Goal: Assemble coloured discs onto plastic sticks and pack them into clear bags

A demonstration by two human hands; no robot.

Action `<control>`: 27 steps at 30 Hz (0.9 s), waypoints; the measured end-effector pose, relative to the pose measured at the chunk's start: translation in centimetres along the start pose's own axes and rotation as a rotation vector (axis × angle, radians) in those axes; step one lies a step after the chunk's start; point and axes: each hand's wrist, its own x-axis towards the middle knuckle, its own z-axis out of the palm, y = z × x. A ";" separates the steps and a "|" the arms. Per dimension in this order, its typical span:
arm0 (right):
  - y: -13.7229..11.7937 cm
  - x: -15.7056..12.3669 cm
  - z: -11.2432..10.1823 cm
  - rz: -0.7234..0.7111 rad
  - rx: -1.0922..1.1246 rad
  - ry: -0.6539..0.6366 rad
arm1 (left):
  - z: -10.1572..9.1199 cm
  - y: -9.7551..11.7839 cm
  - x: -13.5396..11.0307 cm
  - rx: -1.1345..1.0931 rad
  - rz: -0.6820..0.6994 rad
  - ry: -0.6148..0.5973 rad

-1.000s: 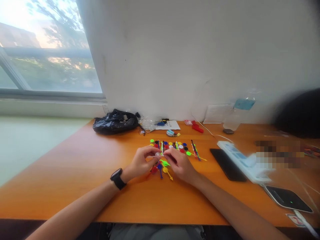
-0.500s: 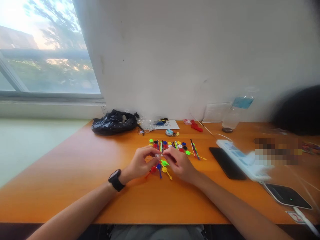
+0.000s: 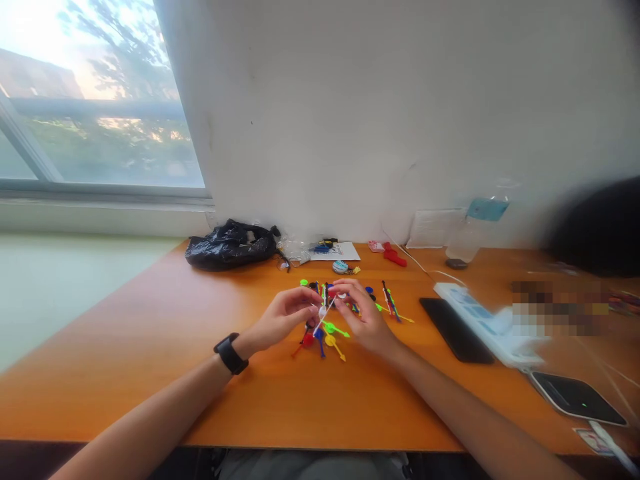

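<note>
Between my two hands is a small white plastic arrow spinner (image 3: 327, 317), a thin pointer with a round disc, tilted over the table. My left hand (image 3: 285, 319), with a black watch on its wrist, pinches it near the disc. My right hand (image 3: 367, 321) has its thumb and fingertips closed at the pointer's upper end. Just below lie finished-looking spinners: a green one (image 3: 336, 329), a yellow one (image 3: 334, 345), a blue one (image 3: 320, 341) and a red one (image 3: 306, 341). Behind my fingers, coloured discs and pointers (image 3: 390, 303) are partly hidden.
A black plastic bag (image 3: 230, 247) and clear wrapping stand at the back, beside a white card (image 3: 345, 251). On the right are a black phone (image 3: 453, 330), a white power strip (image 3: 483, 323), a charging pad (image 3: 577, 397) and a bottle (image 3: 467, 233).
My hands have drawn slightly apart and my right fingers have lifted. The white spinner has turned, so its pointer now slants up to the right instead of lying nearly level.
</note>
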 end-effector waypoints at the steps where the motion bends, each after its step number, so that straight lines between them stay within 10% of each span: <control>1: -0.2 0.0 -0.1 -0.022 -0.035 0.032 | 0.1 0.0 0.0 0.019 0.006 0.029; 8: -1.3 -0.3 -0.3 0.133 0.225 -0.030 | -0.2 -0.4 0.3 0.014 0.031 0.118; 14: -0.2 -0.4 -0.7 0.283 0.528 -0.394 | -0.6 -0.9 0.5 0.021 0.045 0.185; 27: 0.7 0.2 -1.0 0.330 0.637 -0.174 | -0.5 -0.6 0.8 0.074 -0.018 0.290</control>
